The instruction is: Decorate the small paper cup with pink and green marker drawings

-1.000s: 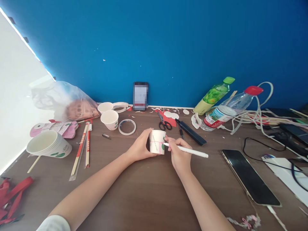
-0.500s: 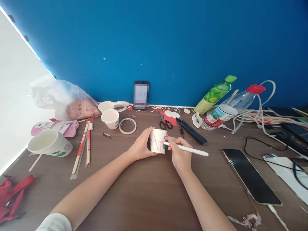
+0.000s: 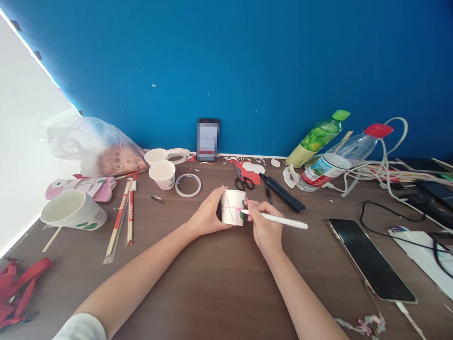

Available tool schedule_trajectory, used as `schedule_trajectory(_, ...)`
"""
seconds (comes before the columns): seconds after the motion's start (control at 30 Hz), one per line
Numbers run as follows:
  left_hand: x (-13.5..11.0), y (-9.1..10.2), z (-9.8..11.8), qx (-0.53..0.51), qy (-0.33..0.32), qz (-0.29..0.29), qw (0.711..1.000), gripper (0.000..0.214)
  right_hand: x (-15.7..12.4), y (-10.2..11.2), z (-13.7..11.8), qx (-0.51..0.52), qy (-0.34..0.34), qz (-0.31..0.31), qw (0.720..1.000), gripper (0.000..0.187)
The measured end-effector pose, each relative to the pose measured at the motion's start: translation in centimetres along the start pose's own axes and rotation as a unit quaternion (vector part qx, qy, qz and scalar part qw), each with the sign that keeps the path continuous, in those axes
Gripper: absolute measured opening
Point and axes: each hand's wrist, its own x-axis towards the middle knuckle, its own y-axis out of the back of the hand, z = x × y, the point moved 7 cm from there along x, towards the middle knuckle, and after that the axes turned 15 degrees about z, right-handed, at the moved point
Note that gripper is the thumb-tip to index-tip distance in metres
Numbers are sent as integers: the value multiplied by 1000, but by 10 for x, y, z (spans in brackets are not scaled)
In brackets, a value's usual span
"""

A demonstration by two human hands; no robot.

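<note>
A white paper cup [image 3: 231, 210] with green print and pink lines stands upright at the middle of the table, tilted slightly if at all. My left hand [image 3: 208, 215] is wrapped round its left side, thumb near the bottom and fingers behind the rim. In my right hand [image 3: 265, 226] is a white marker pen [image 3: 286, 221], pinched near its tip. The tip meets the cup's right front, at a pink line beside a green leaf print. Behind the cup lie black-handled scissors [image 3: 244, 182] on red paper [image 3: 254, 177].
Left are stacked paper cups [image 3: 74, 212], two single cups, chopsticks [image 3: 120, 217] and a tape roll [image 3: 188, 185]. A phone [image 3: 208, 139] leans on the blue wall. On the right are a black utility knife [image 3: 285, 193], two bottles [image 3: 325, 170], cables and a phone [image 3: 370, 259].
The pen tip stays at the cup's right front. Both hands and the cup keep nearly the same place; the view has shifted very slightly.
</note>
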Motion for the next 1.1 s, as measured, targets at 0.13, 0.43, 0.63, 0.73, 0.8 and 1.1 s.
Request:
schedule_trajectory(0.13, 0, 0, 0, 0, 3, 0, 1000, 94, 0, 0, 0, -1, 5, 0, 1000, 38)
schedule_trajectory(0.43, 0, -1, -2, -4, 12, -5, 1000, 95, -1, -1, -1, 0, 8, -7, 1000, 39)
schedule_trajectory(0.63, 0, 0, -3, -2, 17, -8, 1000, 96, -1, -2, 0, 11, 1, -8, 1000, 39)
schedule_trajectory(0.73, 0, 0, -2, 0, 16, -10, 1000, 95, -2, -2, -1, 12, 0, -12, 1000, 38)
schedule_trajectory(0.8, 0, -1, -2, -1, 15, -11, 1000, 96, -1, -2, -1, 10, 1, -12, 1000, 39)
schedule_trajectory(1.1, 1, 0, -2, -6, 21, -8, 1000, 94, -1, -2, -1, 3, 12, -9, 1000, 39)
